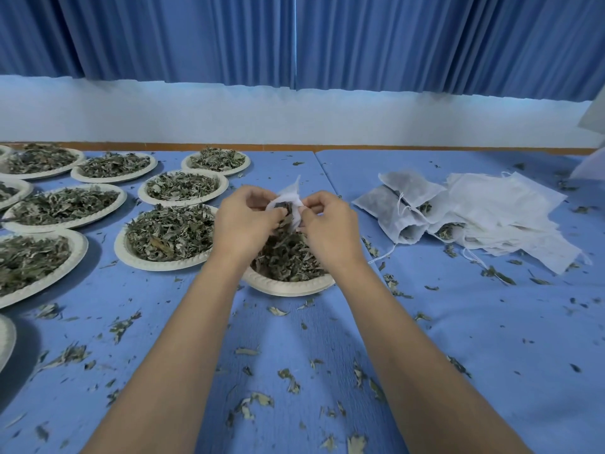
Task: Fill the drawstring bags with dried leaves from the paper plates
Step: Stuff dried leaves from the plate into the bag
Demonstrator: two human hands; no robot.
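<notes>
A white drawstring bag is held between both hands above a paper plate heaped with dried leaves. My left hand pinches the bag's left edge, and dark leaves show at its mouth. My right hand pinches the right edge, fingers curled. Most of the bag is hidden behind my fingers.
Several more paper plates of dried leaves cover the left of the blue table. Filled bags and a stack of empty white bags lie to the right. Loose leaf bits are scattered across the cloth. Blue curtains hang behind.
</notes>
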